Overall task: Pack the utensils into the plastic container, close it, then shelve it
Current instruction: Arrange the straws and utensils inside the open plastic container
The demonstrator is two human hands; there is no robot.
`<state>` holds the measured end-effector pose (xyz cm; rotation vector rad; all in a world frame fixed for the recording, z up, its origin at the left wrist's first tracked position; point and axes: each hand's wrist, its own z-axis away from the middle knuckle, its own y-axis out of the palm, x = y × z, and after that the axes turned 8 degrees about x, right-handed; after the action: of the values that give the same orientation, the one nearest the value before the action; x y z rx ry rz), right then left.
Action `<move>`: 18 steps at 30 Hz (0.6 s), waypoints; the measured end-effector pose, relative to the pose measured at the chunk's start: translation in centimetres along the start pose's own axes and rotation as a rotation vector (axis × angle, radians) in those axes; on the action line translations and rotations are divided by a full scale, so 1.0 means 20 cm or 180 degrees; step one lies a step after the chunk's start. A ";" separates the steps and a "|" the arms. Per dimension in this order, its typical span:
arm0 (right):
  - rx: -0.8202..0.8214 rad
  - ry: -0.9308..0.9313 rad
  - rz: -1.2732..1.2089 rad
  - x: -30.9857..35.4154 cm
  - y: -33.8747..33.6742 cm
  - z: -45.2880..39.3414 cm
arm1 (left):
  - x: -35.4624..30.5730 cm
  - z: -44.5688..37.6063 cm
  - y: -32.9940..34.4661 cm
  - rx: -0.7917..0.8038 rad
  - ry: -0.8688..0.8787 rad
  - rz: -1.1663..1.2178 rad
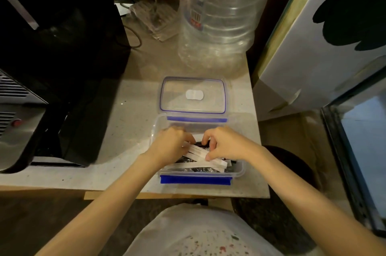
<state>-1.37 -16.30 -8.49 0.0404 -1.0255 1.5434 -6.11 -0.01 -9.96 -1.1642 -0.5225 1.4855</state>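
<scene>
A clear plastic container with blue latches sits open near the front edge of the countertop. Its clear lid, with a blue seal and a white sticker, lies flat just behind it. Inside the container lie white paper-wrapped utensils and dark plastic-wrapped ones. My left hand and my right hand are both down in the container, fingers curled on the white wrapped utensils. The far half of the container's contents is hidden by my hands.
A large clear water jug stands behind the lid. A black appliance fills the left side of the counter. Cables and a clear packet lie at the back. A white box and a glass tank stand on the right.
</scene>
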 end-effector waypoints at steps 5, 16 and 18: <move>-0.0117 0.0004 -0.0030 0.00 0.01 0.00 | 0.00 0.00 0.00 -0.0116 0.0061 -0.0109; -0.1058 -0.0167 0.0977 0.03 -0.09 -0.01 | 0.03 -0.01 -0.06 -0.1020 0.0218 -0.0511; -0.1360 -0.0259 0.1521 0.01 -0.06 -0.04 | 0.03 -0.01 -0.06 -0.1000 0.0058 -0.0714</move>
<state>-0.07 -15.74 -8.10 -0.4727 -1.4868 1.7182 -5.26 0.81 -9.35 -1.3117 -0.8681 1.2270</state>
